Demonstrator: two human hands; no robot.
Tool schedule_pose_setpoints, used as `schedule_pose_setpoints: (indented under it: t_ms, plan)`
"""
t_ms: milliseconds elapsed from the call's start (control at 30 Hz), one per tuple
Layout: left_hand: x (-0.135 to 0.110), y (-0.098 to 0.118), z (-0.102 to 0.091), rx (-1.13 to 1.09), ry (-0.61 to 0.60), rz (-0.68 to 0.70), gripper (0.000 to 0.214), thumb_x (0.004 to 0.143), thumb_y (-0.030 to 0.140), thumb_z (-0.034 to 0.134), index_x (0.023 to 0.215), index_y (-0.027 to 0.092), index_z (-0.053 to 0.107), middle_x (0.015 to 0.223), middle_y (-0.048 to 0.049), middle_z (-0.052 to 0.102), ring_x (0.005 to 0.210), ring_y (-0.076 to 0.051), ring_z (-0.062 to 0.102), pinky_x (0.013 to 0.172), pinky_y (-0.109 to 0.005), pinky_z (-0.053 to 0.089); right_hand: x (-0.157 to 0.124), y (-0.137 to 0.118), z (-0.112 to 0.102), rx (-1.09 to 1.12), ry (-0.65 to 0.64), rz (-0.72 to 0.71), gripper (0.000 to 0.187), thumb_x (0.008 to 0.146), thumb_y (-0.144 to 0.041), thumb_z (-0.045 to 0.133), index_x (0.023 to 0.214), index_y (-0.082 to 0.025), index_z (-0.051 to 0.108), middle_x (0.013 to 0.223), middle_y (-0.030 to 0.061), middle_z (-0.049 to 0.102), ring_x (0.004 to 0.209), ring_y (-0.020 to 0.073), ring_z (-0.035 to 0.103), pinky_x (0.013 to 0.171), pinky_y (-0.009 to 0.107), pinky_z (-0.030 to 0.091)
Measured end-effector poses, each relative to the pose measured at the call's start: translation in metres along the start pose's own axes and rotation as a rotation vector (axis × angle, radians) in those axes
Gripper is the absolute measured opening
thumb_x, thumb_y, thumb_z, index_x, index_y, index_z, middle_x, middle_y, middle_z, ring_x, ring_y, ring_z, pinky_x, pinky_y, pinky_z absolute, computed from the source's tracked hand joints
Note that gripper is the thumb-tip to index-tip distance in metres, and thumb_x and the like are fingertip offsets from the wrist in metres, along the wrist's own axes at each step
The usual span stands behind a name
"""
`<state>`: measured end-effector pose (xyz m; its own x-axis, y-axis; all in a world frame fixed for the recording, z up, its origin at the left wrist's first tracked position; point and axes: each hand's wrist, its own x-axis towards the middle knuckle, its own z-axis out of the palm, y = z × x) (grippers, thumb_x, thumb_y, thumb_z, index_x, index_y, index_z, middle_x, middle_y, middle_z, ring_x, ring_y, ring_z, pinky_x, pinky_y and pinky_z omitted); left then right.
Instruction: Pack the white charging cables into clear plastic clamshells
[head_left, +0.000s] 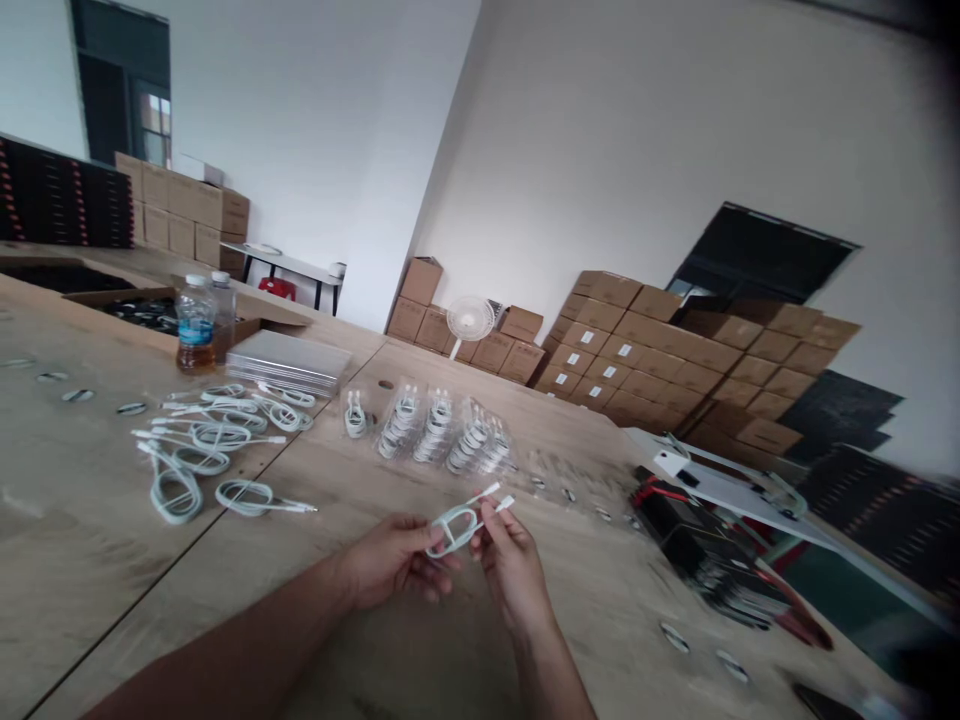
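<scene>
A coiled white cable (454,528) is held above the table between both hands. My left hand (394,560) pinches the left end of its loop between thumb and fingers. On the other side, my right hand (511,565) grips the cable close to its two plugs, which point up and to the right. Several loose coiled white cables (217,435) lie in a pile to the left, with one single coil (251,496) nearer to me. Behind my hands, clear plastic trays (435,428) hold rows of coiled cables.
A drink bottle (196,325) stands beside a stack of clear plastic sheets or trays (289,360) at the back left. Open cardboard boxes (142,315) hold dark items. Small oval pieces (674,637) are scattered on the wooden table (300,650). Black items (709,550) sit at the right edge.
</scene>
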<state>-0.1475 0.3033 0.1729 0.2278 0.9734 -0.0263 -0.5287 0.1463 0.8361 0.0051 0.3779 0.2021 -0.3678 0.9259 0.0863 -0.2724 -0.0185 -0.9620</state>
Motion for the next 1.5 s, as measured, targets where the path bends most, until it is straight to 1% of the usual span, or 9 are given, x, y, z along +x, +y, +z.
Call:
schedule_pose_setpoints:
  t_ms: [167,267,367,500,700,900,1133,1333,1500]
  plan:
    - [0.001,0.001,0.001,0.499,0.297,0.316,0.039,0.081,0.045,0.057,0.110,0.020,0.048,0.097,-0.0059,0.064,0.075,-0.017,0.063,0.064,-0.028,0.046,0.001,-0.003,-0.001,0.083,0.107,0.021,0.033,0.066,-0.039,0.078,0.089,-0.018,0.067,0.057,-0.0067,0.056,0.047,0.0052,0.045,0.040,0.013,0.037]
    - [-0.006,0.004,0.003,0.969,0.280,0.477,0.032,0.080,0.034,0.059,0.108,0.022,0.052,0.101,-0.0054,0.063,0.086,-0.019,0.059,0.071,-0.028,0.042,0.002,-0.002,0.000,0.115,0.173,0.048,0.030,0.061,-0.038,0.082,0.076,-0.017,0.065,0.057,-0.0061,0.058,0.047,0.0052,0.048,0.041,0.013,0.041]
    - [-0.008,0.004,0.006,1.134,0.252,0.495,0.017,0.083,0.033,0.054,0.093,0.021,0.058,0.094,-0.0057,0.062,0.085,-0.020,0.056,0.073,-0.029,0.039,0.000,-0.002,0.003,0.116,0.161,0.075,0.029,0.061,-0.038,0.081,0.069,-0.017,0.063,0.055,-0.0052,0.058,0.047,0.0057,0.050,0.042,0.013,0.044]
    - [0.001,-0.002,0.008,0.716,0.230,0.336,0.038,0.088,0.050,0.038,0.070,0.019,0.049,0.061,0.0000,0.052,0.058,-0.014,0.050,0.058,-0.027,0.037,-0.002,-0.006,0.007,0.149,0.079,0.044,0.028,0.065,-0.038,0.079,0.080,-0.018,0.066,0.064,-0.0038,0.061,0.052,0.0066,0.052,0.044,0.015,0.044]
    - [0.008,-0.007,0.009,0.052,0.152,0.064,0.045,0.076,0.065,0.049,0.069,0.020,0.041,0.060,0.0020,0.054,0.042,-0.008,0.045,0.040,-0.020,0.014,0.002,-0.003,0.004,0.120,0.048,-0.034,0.035,0.066,-0.042,0.076,0.090,-0.019,0.067,0.062,-0.0049,0.056,0.051,0.0081,0.047,0.044,0.018,0.037]
    - [0.002,-0.004,0.008,-0.159,-0.001,-0.065,0.042,0.077,0.057,0.053,0.066,0.020,0.037,0.054,0.0033,0.050,0.036,-0.005,0.034,0.039,-0.022,0.006,0.003,0.002,-0.003,-0.284,0.058,-0.145,0.034,0.074,-0.052,0.065,0.075,-0.018,0.063,0.053,-0.0050,0.051,0.048,0.0097,0.041,0.046,0.023,0.032]
    - [0.001,0.001,0.006,-0.343,0.007,-0.123,0.037,0.079,0.045,0.059,0.066,0.020,0.035,0.058,0.0030,0.048,0.040,-0.004,0.035,0.040,-0.019,0.005,-0.001,0.008,-0.002,-0.951,-0.189,-0.300,0.030,0.086,-0.038,0.046,0.065,-0.020,0.059,0.055,-0.0014,0.056,0.050,0.0134,0.050,0.052,0.025,0.038]
    - [0.001,0.002,0.005,-0.520,0.018,-0.139,0.034,0.083,0.040,0.055,0.067,0.020,0.033,0.059,0.0027,0.047,0.040,-0.004,0.033,0.039,-0.016,0.007,-0.003,0.004,0.005,-1.168,-0.241,-0.520,0.030,0.086,-0.029,0.040,0.076,-0.019,0.067,0.069,0.0039,0.067,0.063,0.0165,0.059,0.063,0.026,0.043]
    - [0.004,0.004,0.005,-0.487,0.140,-0.106,0.032,0.085,0.040,0.051,0.067,0.019,0.035,0.060,0.0024,0.047,0.041,-0.005,0.036,0.039,-0.016,0.009,-0.004,0.006,0.007,-1.038,-0.026,-0.466,0.033,0.086,-0.039,0.044,0.087,-0.017,0.069,0.067,0.0053,0.069,0.058,0.0180,0.060,0.059,0.028,0.045]
